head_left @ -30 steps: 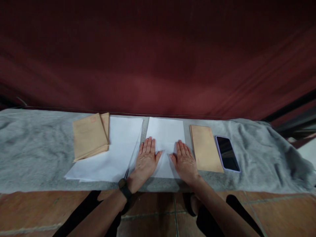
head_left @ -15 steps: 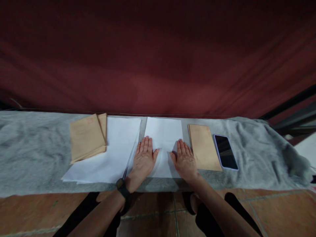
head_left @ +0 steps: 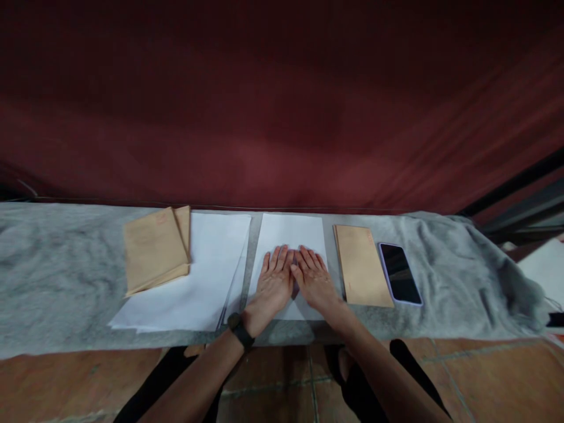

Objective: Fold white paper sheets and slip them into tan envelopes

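Observation:
A white sheet of paper (head_left: 291,226) lies in front of me on the grey cloth. My left hand (head_left: 274,285) rests palm down on it, fingers stretched forward. Beside it my right hand (head_left: 315,283) also lies flat on the paper, its thumb touching or overlapping the left hand's edge. Neither hand grips anything. Left of this sheet is a stack of white paper (head_left: 215,252), partly covered by brown envelopes (head_left: 154,249). To the right of my right hand lies another small pile of brown envelopes (head_left: 365,267).
A phone (head_left: 400,273) in a light purple case lies right of the envelopes. The grey cloth (head_left: 61,276) covers the long narrow surface. A dark red fabric (head_left: 282,117) rises behind it. Below the near edge is a tiled floor (head_left: 273,393).
Both hands have slid inward over the sheet, from its two sides to its middle, and now meet. The envelopes, paper stack and phone stay in place.

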Motion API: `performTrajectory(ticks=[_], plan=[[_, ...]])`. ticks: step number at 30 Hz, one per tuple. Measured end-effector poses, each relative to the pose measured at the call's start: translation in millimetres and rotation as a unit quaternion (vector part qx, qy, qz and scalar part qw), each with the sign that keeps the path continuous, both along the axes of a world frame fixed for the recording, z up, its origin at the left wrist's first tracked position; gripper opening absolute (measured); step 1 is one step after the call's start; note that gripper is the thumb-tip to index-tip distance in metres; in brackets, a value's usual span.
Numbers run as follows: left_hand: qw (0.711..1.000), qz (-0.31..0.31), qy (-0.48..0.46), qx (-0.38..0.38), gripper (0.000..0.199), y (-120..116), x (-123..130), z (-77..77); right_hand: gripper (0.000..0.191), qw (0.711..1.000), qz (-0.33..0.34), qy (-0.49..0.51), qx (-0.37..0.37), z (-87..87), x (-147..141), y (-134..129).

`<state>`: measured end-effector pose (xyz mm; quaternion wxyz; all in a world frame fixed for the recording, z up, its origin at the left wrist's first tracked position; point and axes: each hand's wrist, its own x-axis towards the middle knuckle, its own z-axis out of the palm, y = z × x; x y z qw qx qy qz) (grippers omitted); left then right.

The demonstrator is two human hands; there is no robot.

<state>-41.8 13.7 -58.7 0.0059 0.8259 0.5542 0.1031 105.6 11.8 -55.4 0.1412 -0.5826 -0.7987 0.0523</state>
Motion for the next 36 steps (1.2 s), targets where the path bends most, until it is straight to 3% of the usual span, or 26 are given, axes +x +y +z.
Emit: performTrajectory(ticks=[11, 25, 36], plan=[[0.997, 0.082, 0.011, 0.012, 0.055, 12, -16, 8.9, 0.051, 0.998, -0.048, -0.033, 0.027, -5.8, 8, 14], [0.989, 0.142, -0.015, 0.047, 0.062, 24, -16, -1.2, 0.054, 0.989, -0.132, -0.042, 0.057, -13.0, 15, 24], [1.0, 0.024, -0.013, -0.007, 0.055, 40, 6, 8.9, 0.055, 0.998, -0.063, 0.0, 0.01, 1.4, -7, 39]])
